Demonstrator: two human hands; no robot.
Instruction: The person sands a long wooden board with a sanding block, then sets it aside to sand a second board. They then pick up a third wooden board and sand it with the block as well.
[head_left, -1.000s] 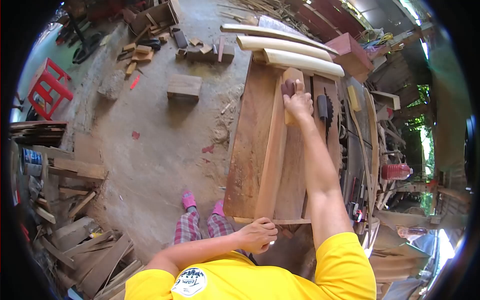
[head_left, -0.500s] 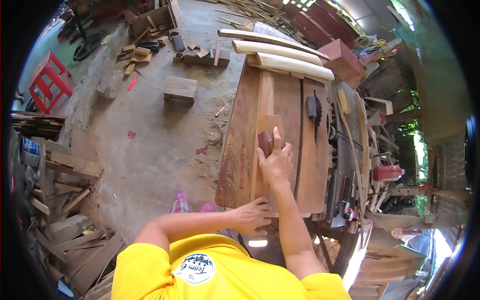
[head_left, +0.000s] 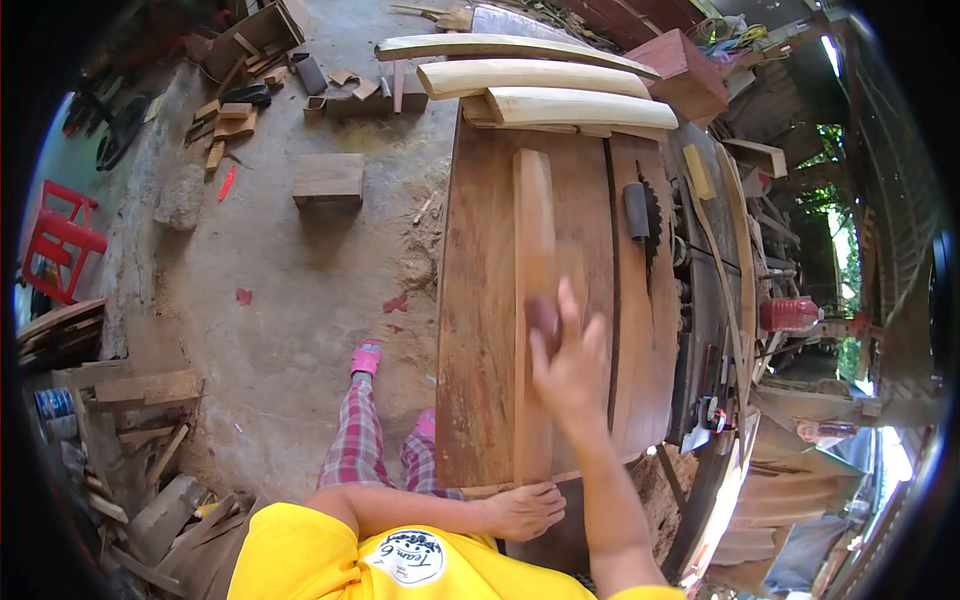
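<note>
My right hand (head_left: 575, 375), blurred by motion, is closed around a dark reddish-brown block (head_left: 543, 315), with the index finger stretched forward. The block rests over a long, pale wooden strip (head_left: 534, 215) lying lengthwise on the brown wooden worktable (head_left: 475, 300). At the table's near edge, by the strip's near end, is my left hand (head_left: 528, 510) with its fingers curled; whatever they may grip is hidden.
Several pale curved wood pieces (head_left: 580, 107) lie across the table's far end. A toothed saw blade (head_left: 654, 225) shows in a slot on the right, beside a dark grey cylinder (head_left: 635, 212). On the floor at left sit a wooden block (head_left: 329, 178) and a red stool (head_left: 65, 240).
The view has shifted, showing more of my legs on the left. My right hand has become blurred while keeping the brown block. My left hand's fingers are more curled at the near edge.
</note>
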